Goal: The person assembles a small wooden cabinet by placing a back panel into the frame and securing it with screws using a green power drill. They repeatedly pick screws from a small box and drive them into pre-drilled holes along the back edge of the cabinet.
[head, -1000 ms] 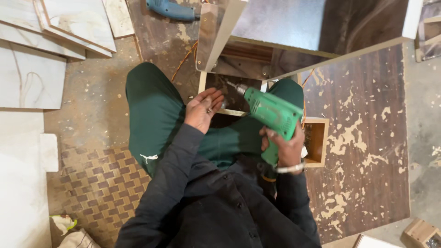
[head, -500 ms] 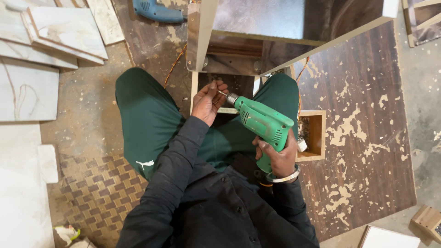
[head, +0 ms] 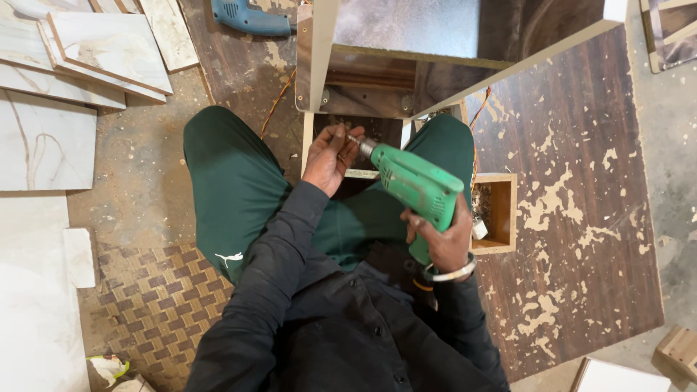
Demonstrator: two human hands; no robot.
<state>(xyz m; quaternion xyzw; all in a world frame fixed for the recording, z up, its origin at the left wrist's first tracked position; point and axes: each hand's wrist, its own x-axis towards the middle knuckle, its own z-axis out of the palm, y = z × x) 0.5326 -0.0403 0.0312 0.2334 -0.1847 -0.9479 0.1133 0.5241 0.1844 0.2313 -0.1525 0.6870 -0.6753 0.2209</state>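
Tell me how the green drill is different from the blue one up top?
The green drill is held in the right hand, with the left hand at its tip; the blue drill lies untouched on the floor. The green drill shows whole; the blue drill is cut off by the picture's edge. Both are power drills.

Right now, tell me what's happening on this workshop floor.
A person sits on the floor with a green electric drill gripped in the right hand. The left hand is up at the drill's front end, fingers at the chuck and bit. In front of the knees stands a wooden cabinet frame, and a small open wooden box sits beside the right knee. A blue power tool lies farther off, and pale board offcuts are stacked on the left.
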